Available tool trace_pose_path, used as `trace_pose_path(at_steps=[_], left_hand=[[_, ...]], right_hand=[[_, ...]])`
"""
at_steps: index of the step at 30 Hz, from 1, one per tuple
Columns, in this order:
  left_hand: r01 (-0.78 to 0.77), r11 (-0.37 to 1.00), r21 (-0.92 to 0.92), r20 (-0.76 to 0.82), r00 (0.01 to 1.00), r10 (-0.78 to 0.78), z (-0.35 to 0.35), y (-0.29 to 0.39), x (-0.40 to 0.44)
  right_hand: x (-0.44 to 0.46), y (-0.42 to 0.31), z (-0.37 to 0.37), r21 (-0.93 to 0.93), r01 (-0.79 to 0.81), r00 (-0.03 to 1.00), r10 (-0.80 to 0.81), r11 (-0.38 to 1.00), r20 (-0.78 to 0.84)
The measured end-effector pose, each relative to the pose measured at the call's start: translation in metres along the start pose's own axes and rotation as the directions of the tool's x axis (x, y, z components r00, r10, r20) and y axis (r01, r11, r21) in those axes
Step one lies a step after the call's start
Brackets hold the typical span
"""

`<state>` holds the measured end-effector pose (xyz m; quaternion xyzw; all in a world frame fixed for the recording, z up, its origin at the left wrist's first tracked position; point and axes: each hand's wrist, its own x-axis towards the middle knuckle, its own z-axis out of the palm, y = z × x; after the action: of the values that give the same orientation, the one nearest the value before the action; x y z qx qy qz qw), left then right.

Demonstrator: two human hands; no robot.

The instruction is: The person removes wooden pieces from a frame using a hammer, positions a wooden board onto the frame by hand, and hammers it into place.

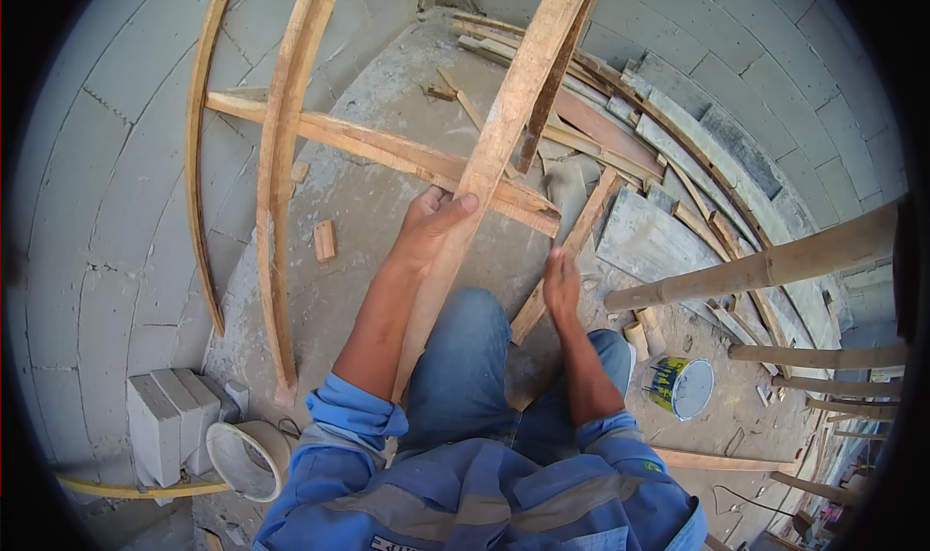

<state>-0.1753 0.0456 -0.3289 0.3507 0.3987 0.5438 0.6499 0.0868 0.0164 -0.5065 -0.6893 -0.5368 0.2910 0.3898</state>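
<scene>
Timber: the long plank (513, 96) crosses the crosspiece (378, 146); there I see the left hand (426, 227) clasping the plank, fingers wrapped. Right hand (562, 285), near the crosspiece's end: fingers curled, contents I cannot tell.

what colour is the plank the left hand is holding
The plank is light tan; head view, the only one.

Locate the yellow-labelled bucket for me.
In the head view, the bucket is on the floor, right of the person's right knee and lower in the picture than the thick pole.
</scene>
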Motion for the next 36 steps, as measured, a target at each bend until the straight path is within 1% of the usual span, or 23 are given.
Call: trace_pose_path(at_steps=[1, 3, 5, 7, 8, 9, 10, 11, 12, 15, 18, 20, 22, 24, 26, 27, 29, 30, 31, 33, 34, 35, 36], left_hand=[[0.026, 1.000, 0.013, 0.009, 1.000, -0.026, -0.002, 0.001, -0.002], [0.054, 0.998, 0.023, 0.019, 0.998, -0.055, -0.005, -0.002, 0.000], [0.060, 0.998, 0.024, 0.020, 0.998, -0.061, -0.008, -0.004, 0.002], [0.058, 0.998, 0.013, 0.022, 0.998, -0.059, -0.005, -0.002, -0.002], [0.053, 0.999, 0.013, 0.024, 0.998, -0.053, -0.005, 0.000, 0.001], [0.037, 0.999, 0.004, 0.023, 0.999, -0.037, -0.006, 0.001, 0.005], [0.033, 0.999, -0.008, 0.022, 0.999, -0.033, -0.008, -0.001, 0.006], [0.046, 0.999, -0.024, 0.027, 0.999, -0.046, -0.008, -0.004, 0.002], [0.042, 0.999, -0.025, 0.032, 0.999, -0.042, -0.006, -0.004, 0.003], [0.035, 0.999, -0.032, 0.029, 0.999, -0.034, -0.003, -0.001, 0.002], [0.033, 0.999, -0.011, 0.041, 0.999, -0.032, -0.005, 0.001, 0.007], [0.039, 0.999, -0.012, 0.025, 0.999, -0.038, -0.005, -0.003, 0.003], [0.082, 0.996, -0.043, 0.010, 0.997, -0.082, -0.004, -0.001, -0.002], [0.080, 0.996, -0.035, 0.012, 0.997, -0.080, -0.004, 0.000, 0.001], [0.043, 0.999, 0.008, 0.011, 0.999, -0.043, -0.003, 0.000, 0.001], [0.034, 0.999, 0.006, 0.004, 0.999, -0.034, -0.004, 0.000, 0.004], [0.040, 0.999, -0.004, -0.005, 0.999, -0.040, -0.005, -0.003, 0.003], [0.057, 0.998, 0.004, -0.002, 0.998, -0.057, -0.006, -0.009, 0.002], [0.070, 0.998, 0.003, -0.007, 0.998, -0.070, -0.007, -0.018, 0.001], [0.054, 0.995, 0.079, 0.008, 0.998, -0.055, -0.015, 0.002, 0.019], [0.048, 0.994, 0.096, -0.004, 0.999, -0.048, -0.014, 0.007, 0.023], [0.111, 0.989, 0.101, -0.028, 0.994, -0.108, -0.010, -0.002, 0.003], [0.120, 0.991, 0.056, -0.033, 0.992, -0.118, -0.003, -0.012, -0.017]], right_hand=[[0.016, -0.023, -0.006, 0.161, 0.020, 0.999, -0.013, 0.987, -0.046], [0.043, -0.065, -0.013, 0.438, 0.112, 0.989, -0.058, 0.892, -0.134], [0.063, -0.087, -0.007, 0.655, 0.234, 0.968, -0.111, 0.719, -0.224], [0.062, -0.062, 0.030, 0.434, 0.380, 0.885, -0.185, 0.817, -0.427], [0.061, -0.041, 0.055, 0.311, 0.436, 0.823, -0.234, 0.844, -0.518], [0.047, -0.009, 0.078, 0.148, 0.423, 0.831, -0.318, 0.894, -0.457], [0.033, 0.023, 0.101, -0.022, 0.423, 0.830, -0.397, 0.906, -0.391], [0.020, 0.092, 0.126, -0.139, 0.140, 0.989, -0.146, 0.980, -0.032], [0.006, 0.157, 0.149, -0.419, 0.017, 0.932, 0.137, 0.908, 0.334], [0.001, 0.101, 0.142, -0.379, -0.255, 0.885, 0.372, 0.890, 0.278], [0.009, 0.089, 0.125, -0.246, -0.283, 0.928, 0.329, 0.927, 0.173], [0.017, 0.055, 0.094, 0.015, -0.186, 0.980, 0.184, 0.982, 0.080], [0.037, 0.039, 0.082, 0.251, -0.058, 0.998, 0.062, 0.966, -0.006], [0.058, 0.030, 0.081, 0.361, 0.082, 0.991, -0.040, 0.929, -0.124], [0.067, 0.021, 0.090, 0.350, 0.221, 0.967, -0.157, 0.910, -0.201], [0.063, 0.023, 0.098, 0.287, 0.281, 0.951, -0.225, 0.916, -0.214], [0.037, 0.058, 0.125, 0.039, 0.261, 0.951, -0.250, 0.965, -0.179], [0.024, 0.112, 0.155, -0.133, 0.032, 0.999, -0.033, 0.991, -0.003], [0.013, 0.153, 0.167, -0.341, -0.157, 0.968, 0.213, 0.927, 0.134], [0.022, 0.131, 0.173, -0.181, -0.377, 0.878, 0.413, 0.908, 0.241], [0.025, 0.119, 0.157, -0.116, -0.377, 0.880, 0.395, 0.919, 0.266], [0.028, 0.113, 0.145, -0.049, -0.378, 0.880, 0.376, 0.924, 0.290], [0.033, 0.104, 0.131, 0.017, -0.381, 0.880, 0.357, 0.925, 0.314]])
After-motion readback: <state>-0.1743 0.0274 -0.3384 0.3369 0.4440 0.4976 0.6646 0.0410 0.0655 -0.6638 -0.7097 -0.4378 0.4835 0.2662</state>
